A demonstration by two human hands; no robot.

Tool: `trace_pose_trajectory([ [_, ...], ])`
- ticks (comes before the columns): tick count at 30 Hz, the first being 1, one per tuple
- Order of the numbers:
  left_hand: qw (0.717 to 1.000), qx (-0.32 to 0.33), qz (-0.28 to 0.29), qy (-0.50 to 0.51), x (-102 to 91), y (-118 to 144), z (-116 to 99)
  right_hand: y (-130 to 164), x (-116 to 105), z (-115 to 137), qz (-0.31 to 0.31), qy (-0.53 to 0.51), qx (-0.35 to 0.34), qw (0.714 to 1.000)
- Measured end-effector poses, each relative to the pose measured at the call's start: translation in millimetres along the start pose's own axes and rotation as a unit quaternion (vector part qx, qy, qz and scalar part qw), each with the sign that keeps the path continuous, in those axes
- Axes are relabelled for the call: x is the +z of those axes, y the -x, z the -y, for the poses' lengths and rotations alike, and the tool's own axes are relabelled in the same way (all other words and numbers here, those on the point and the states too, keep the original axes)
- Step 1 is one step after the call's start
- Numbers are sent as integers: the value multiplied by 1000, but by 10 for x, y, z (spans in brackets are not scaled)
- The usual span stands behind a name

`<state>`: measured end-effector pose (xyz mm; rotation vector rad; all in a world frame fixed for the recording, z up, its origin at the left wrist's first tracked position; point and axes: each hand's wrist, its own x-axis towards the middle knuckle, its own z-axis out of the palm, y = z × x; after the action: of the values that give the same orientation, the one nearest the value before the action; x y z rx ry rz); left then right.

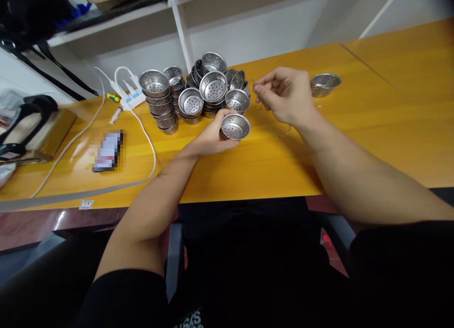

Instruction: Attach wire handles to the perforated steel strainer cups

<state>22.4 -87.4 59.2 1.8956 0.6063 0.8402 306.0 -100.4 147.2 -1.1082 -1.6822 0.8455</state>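
My left hand [216,138] is closed around a small perforated metal cup [236,127], its open top tilted toward me. To the right, my right hand [283,92] is raised over the table with thumb and fingers pinched together on a thin curved wire [260,107]; part of the wire is hidden behind the hand. Another thin curved wire piece [283,134] shows below the hand, and I cannot tell if the two are joined. Just beyond my left hand, several like cups [213,88] form a heap, with a stack of cups [161,108] at its left.
A single metal cup [325,84] stands right of my right hand. Toward the left lie a blurred phone [109,151], a power strip [134,99] with white cables, a syringe [115,115] and a yellow-green tool [113,97]. A white shelf [177,30] rises behind the wooden table [390,106].
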Motion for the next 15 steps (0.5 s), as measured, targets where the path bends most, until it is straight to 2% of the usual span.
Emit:
trace_pose_trajectory([
  [1, 1000, 9, 4, 3, -5, -10, 44, -44, 17, -141, -5, -10, -36, 999],
  [2, 1000, 18, 6, 2, -11, -20, 75, -89, 34, -273, -57, -28, -80, 995],
  [4, 999, 33, 1, -9, -23, -38, 95, -168, 70, -482, -76, -36, -116, 990],
  [6, 999, 34, -5, -23, -35, -46, 70, -212, 104, -587, -86, -43, -133, 986],
  [9, 999, 19, -13, -40, -42, -34, 11, -205, 141, -579, -78, -60, -150, 984],
  [15, 999, 5, -43, -27, -8, 10, 5, -61, 190, -383, -31, -50, -158, 986],
])
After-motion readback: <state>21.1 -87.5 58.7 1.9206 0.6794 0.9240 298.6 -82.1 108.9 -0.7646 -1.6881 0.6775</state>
